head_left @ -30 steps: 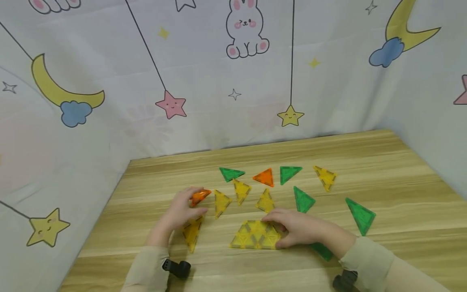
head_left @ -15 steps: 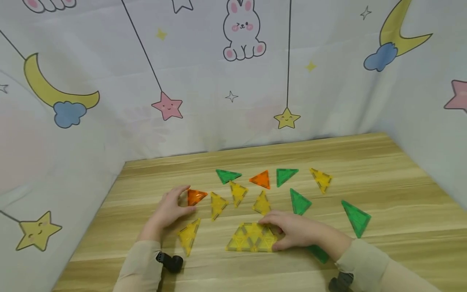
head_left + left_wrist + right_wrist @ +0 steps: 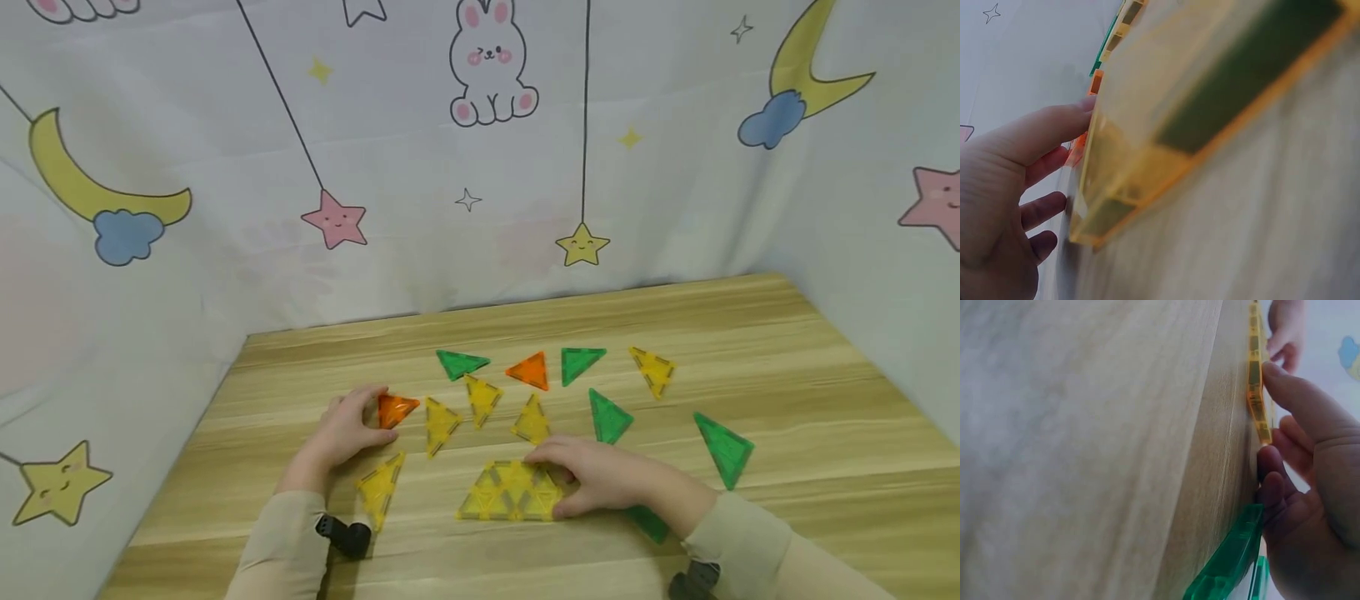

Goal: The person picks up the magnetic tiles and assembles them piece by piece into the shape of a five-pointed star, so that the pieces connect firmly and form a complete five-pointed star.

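My left hand (image 3: 347, 431) is at the left, thumb and index finger around the left edge of an orange triangular magnetic tile (image 3: 396, 410). In the left wrist view, that tile (image 3: 1076, 151) is partly hidden behind the fingers. A yellow triangular tile (image 3: 381, 490) lies just below this hand and looms large in the left wrist view. My right hand (image 3: 600, 475) grips the right side of a flat yellow trapezoid of joined triangular magnetic tiles (image 3: 501, 493). In the right wrist view, the thumb presses the trapezoid's near edge (image 3: 1255, 375). Its right end is hidden by the fingers.
Beyond the hands lie loose yellow tiles (image 3: 441, 425), green tiles (image 3: 723, 450) and another orange tile (image 3: 531, 371) on the wooden table (image 3: 765, 333). One green tile (image 3: 648, 523) sits partly under the right wrist. A printed white curtain (image 3: 405, 150) surrounds the table's back and sides.
My left hand has drawn back left from over the orange tile to its left edge, uncovering more of it and the yellow tile below. The right hand keeps its place on the trapezoid.
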`<action>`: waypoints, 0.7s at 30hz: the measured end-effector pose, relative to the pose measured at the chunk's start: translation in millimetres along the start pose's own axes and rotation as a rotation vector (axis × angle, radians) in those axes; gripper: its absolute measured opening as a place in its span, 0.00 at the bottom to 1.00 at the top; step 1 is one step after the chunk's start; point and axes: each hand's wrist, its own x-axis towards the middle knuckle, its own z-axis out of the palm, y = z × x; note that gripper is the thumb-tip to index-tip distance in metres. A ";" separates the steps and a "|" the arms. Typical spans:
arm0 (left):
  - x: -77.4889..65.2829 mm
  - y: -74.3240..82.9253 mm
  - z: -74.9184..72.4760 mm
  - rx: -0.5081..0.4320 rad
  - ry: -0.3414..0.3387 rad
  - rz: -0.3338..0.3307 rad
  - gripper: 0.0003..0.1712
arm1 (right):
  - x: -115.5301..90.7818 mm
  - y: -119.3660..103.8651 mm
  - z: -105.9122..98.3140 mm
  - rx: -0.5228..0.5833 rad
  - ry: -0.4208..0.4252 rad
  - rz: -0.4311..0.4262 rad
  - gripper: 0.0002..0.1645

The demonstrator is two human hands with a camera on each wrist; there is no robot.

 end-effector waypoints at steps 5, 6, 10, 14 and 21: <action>1.0 -0.7 0.5 -0.001 -0.005 0.010 0.44 | -0.2 -0.8 -0.3 0.005 0.002 0.000 0.37; 1.4 -1.1 0.6 -0.003 -0.008 0.014 0.44 | -0.3 -0.7 -0.3 0.007 0.002 0.000 0.37; 1.8 -3.6 0.4 -0.006 -0.021 0.010 0.44 | -0.6 -0.1 0.0 0.005 0.008 -0.004 0.37; 2.1 -6.7 1.0 0.002 -0.042 0.004 0.44 | -0.7 0.8 0.2 0.007 0.007 0.001 0.37; 2.3 -7.5 0.4 0.029 -0.066 0.008 0.42 | -0.9 0.2 1.3 0.004 0.007 0.004 0.38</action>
